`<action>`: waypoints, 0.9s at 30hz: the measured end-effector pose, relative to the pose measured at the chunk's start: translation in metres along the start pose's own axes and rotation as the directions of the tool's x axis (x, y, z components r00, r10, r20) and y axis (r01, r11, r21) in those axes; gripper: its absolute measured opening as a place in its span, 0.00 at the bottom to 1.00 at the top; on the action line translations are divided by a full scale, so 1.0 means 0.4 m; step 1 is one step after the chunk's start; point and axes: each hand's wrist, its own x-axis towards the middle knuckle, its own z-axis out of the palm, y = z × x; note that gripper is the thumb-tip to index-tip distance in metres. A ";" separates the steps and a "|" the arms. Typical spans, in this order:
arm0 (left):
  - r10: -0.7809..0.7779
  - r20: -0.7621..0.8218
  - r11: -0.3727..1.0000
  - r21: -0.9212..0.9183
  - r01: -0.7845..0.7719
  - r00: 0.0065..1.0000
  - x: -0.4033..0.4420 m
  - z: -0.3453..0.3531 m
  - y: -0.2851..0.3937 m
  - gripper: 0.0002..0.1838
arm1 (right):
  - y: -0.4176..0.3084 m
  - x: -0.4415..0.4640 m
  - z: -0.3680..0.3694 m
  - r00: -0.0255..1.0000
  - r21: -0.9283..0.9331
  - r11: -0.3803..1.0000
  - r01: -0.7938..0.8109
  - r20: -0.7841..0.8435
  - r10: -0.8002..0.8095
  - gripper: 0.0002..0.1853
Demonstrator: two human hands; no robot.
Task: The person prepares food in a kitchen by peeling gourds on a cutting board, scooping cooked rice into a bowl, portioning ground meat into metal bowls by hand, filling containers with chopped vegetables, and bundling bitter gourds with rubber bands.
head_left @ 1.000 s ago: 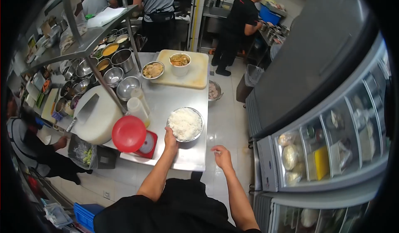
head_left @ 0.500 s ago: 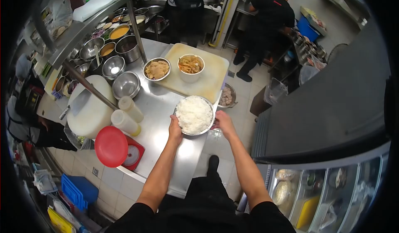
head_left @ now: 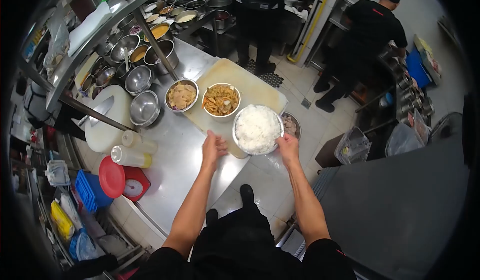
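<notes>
My right hand (head_left: 287, 150) pinches the right rim of a metal bowl (head_left: 234, 136) heaped with white rice (head_left: 257, 128). The bowl is at the near right corner of the pale cutting board (head_left: 257, 82); I cannot tell whether it rests there. To its left, my left hand (head_left: 214, 150) is apart from the bowl, holding nothing, fingers spread over the steel counter. Just beyond, a white tub (head_left: 220, 116) of mixed cooked food in strips (head_left: 221, 99) stands on the board. A metal bowl of pale brown pieces (head_left: 181, 96) sits at the board's left edge.
Two squeeze bottles (head_left: 131, 156), a red scale (head_left: 135, 184) and a round white board with a knife (head_left: 100, 111) are on the left. Steel bowls (head_left: 145, 108) line the shelf side. A bowl of meat (head_left: 291, 125) shows past the counter edge. Co-workers (head_left: 375, 25) stand behind.
My left hand has let go of the rice bowl and drawn away leftward. The bowl, in my right hand, has moved right and closer to the white tub. The view has turned.
</notes>
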 end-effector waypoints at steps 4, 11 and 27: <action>0.282 -0.249 0.871 0.472 -0.139 0.926 -0.091 -0.190 -0.084 0.22 | -0.002 0.177 -0.049 0.998 -0.028 0.999 0.022 -0.052 -0.024 0.05; 0.081 -0.315 0.437 0.864 0.250 0.946 -0.451 -0.441 -0.226 0.19 | 0.009 0.344 -0.034 0.998 0.029 0.999 0.014 -0.058 -0.012 0.06; -0.094 -0.322 0.963 -0.269 0.004 0.942 0.079 0.127 0.125 0.13 | 0.042 0.139 -0.128 0.968 0.030 0.976 -0.216 0.133 0.210 0.17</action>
